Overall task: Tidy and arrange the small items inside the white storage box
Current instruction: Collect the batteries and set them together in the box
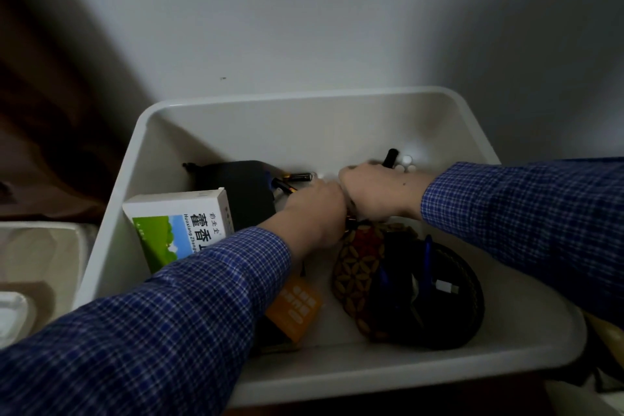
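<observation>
White storage box [202,132] fills centre frame, rigid plastic; looks light, so grab it by the rim if it needs shifting. Patterned pouch [358,267] lower right, soft and floppy, pens sticking out. Medicine carton [175,226] at left, stiff card, easy to pinch. Batteries [297,177] loose at back, smooth, likely to roll. Left hand [314,213] curled; can't tell what it holds. Right hand [374,189] grips a dark marker [391,158].

A white rectangular plastic storage box [337,118] sits open, holding a white-and-green cardboard carton [179,226], black batteries [297,176], an orange card [297,307], and a brown patterned pouch [361,267].
</observation>
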Tool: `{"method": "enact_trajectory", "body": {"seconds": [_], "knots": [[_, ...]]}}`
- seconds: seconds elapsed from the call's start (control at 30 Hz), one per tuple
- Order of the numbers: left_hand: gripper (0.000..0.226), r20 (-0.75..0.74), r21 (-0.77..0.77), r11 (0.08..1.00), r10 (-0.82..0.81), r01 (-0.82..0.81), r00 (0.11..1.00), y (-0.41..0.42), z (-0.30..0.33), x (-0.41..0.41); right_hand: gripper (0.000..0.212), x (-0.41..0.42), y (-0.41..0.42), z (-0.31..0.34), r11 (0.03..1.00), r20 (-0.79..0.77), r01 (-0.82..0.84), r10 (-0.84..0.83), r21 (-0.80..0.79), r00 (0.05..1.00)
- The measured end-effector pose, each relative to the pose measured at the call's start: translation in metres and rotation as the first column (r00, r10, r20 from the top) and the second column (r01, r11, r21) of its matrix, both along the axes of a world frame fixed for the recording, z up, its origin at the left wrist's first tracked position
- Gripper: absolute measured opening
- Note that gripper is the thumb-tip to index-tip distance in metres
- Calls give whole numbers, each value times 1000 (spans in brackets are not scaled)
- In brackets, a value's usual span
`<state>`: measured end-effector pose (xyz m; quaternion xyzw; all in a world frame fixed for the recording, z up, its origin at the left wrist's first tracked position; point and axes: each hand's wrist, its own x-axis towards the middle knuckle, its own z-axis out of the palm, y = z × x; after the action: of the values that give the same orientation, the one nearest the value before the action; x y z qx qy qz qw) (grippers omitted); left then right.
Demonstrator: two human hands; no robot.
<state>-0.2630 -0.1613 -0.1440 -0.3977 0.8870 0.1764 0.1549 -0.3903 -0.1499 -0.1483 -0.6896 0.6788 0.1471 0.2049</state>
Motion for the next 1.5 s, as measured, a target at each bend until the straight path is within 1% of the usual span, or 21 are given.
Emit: {"method": "enact_trajectory", "body": {"seconds": [0.07, 0.13, 0.23, 0.33, 0.37, 0.43, 0.47, 0.63, 0.67, 0.73, 0.77, 0.83, 0.9, 0.93, 1.03, 1.1, 1.17, 1.23, 1.33, 1.43, 1.5], "knots": [[45, -2, 12, 1000, 4, -4, 1000, -1, -2, 1, 36, 0, 0, -2, 1000, 38, 25, -24, -7, 999], [48, 9, 11, 1000, -1, 0, 1000, -1, -4, 1, 33, -2, 0, -4, 997, 75, 77, -77, -6, 994], [45, 32, -35, 999, -6, 7, 999, 0, -5, 2, 30, -3, 0, -7, 993, 115, 121, -120, 2, 986], [42, 144, -62, 996, -59, 68, 988, 1, -2, -1, 33, -1, -1, -4, 989, 103, 146, -148, 25, 984], [41, 184, -69, 994, -76, 90, 980, 2, -2, -1, 29, 0, -1, -2, 989, 80, 143, -146, 41, 986], [40, 245, -76, 989, -105, 128, 964, 3, -3, -2, 12, 1, -1, 0, 992, 28, 111, -113, 66, 993], [38, 267, -74, 987, -118, 142, 956, 3, -5, -2, 10, 2, -1, 0, 992, 8, 98, -99, 76, 995], [33, 320, -68, 984, -135, 165, 938, 1, -1, 2, 31, 2, -1, 6, 986, 7, 84, -86, 144, 996], [31, 314, -66, 985, -132, 160, 940, 0, 2, 3, 29, 1, -3, 10, 988, 15, 70, -73, 140, 997], [30, 296, -49, 990, -109, 129, 949, -2, 6, 4, 11, -2, -4, 19, 992, 56, 69, -76, 105, 996], [29, 290, -37, 994, -92, 107, 953, -2, 8, 4, 6, -4, -3, 23, 990, 93, 79, -90, 116, 992], [23, 256, -7, 999, -43, 47, 966, -4, 12, 2, 11, -6, -2, 28, 981, 162, 98, -126, 169, 979], [13, 185, 28, 1000, 2, -7, 983, -8, 16, 0, 5, -10, -2, 29, 977, 251, 143, -179, 157, 951], [11, 139, 47, 999, 17, -24, 990, -10, 18, 0, 6, -13, -4, 31, 977, 295, 162, -198, 140, 935], [24, 33, 117, 992, 43, -47, 999, -13, 24, 2, 10, -20, -6, 40, 973, 383, 170, -218, 156, 897], [28, -11, 150, 988, 25, -23, 1000, -14, 26, 3, 12, -22, -3, 45, 973, 408, 140, -204, 182, 890], [30, -84, 220, 975, 45, -25, 995, -14, 26, 2, 9, -23, 0, 47, 978, 413, 120, -180, 169, 893], [30, -197, 366, 926, 174, -92, 965, -15, 24, 2, 6, -24, 3, 48, 984, 417, 108, -158, 143, 895], [17, -323, 603, 771, 471, -205, 821, -14, 25, 3, 4, -26, 7, 55, 985, 471, 126, -167, 117, 866], [7, -364, 687, 688, 605, -235, 708, -11, 27, 0, 7, -30, 8, 65, 972, 546, 212, -234, 105, 804], [9, -393, 746, 626, 689, -227, 610, -9, 29, -3, 11, -32, 7, 71, 952, 598, 280, -297, 124, 745]]}}
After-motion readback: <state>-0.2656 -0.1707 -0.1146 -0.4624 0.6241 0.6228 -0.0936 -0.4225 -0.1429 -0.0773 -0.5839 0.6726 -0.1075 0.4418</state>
